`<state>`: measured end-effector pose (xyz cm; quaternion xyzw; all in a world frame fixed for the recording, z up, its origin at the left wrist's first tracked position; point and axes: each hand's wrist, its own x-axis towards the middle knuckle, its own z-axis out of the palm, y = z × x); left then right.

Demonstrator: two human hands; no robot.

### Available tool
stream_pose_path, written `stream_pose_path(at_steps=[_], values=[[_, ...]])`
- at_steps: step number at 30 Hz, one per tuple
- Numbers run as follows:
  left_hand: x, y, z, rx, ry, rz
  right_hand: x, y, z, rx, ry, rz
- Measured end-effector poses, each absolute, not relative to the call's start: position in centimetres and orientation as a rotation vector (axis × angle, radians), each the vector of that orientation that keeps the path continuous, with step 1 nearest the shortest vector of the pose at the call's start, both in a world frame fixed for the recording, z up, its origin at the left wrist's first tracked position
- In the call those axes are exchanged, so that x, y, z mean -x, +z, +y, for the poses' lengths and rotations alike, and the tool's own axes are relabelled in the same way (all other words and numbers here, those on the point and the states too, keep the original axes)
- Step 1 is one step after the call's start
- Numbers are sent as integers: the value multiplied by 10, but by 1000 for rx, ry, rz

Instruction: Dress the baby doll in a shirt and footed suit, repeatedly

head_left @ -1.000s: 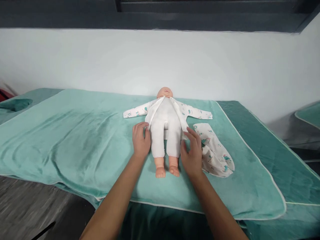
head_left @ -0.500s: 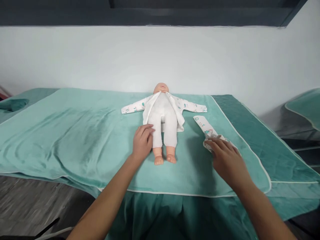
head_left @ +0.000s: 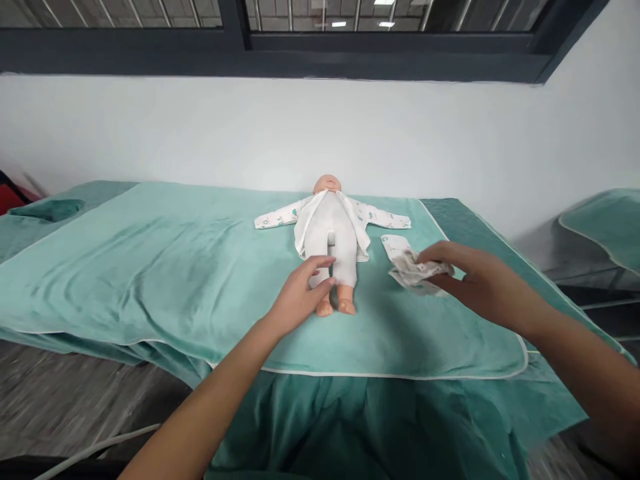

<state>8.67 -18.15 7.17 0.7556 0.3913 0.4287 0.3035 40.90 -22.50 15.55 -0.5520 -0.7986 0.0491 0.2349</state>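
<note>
A baby doll (head_left: 331, 227) lies on its back, head toward the wall and arms spread. It wears white leggings and an unfastened white jacket (head_left: 285, 215) with printed sleeves. My left hand (head_left: 300, 292) hovers at the doll's left-hand leg in view, thumb and fingers apart, hiding part of the shin; whether it touches is unclear. To the right of the doll, my right hand (head_left: 457, 272) pinches a bunched white printed baby garment (head_left: 415, 272). One flat, leg-like end of that garment rests on the blanket.
A light green blanket (head_left: 165, 267) with white piping covers the bed, wrinkled on the left. Behind it rise a white wall (head_left: 225, 133) and a dark window frame (head_left: 280, 59). Another green cover (head_left: 607, 223) hangs at the far right, and a pale cable (head_left: 100, 448) runs at lower left.
My right hand has turned and bunched up the garment, lifting part of it. My left hand has shifted right, from beside the doll's leg to over it, with its fingers spreading. The view has tilted up.
</note>
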Motion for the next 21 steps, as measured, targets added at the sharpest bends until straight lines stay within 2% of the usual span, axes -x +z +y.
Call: stream_pose_path(at_steps=[5,10,13,21], values=[[-108,144,-179,-1872,1045,652,-340,217,-219,1207,110,-1981],[-120,187,-160,-1647,1348,505,-292,263,-190,832,148,-1922],[-110,202,-153,-1524,1461,463,-279,275,-174,696,266,-1878],[-87,241,-163,-1534,1597,338,-258,282,-159,699,405,-1800]])
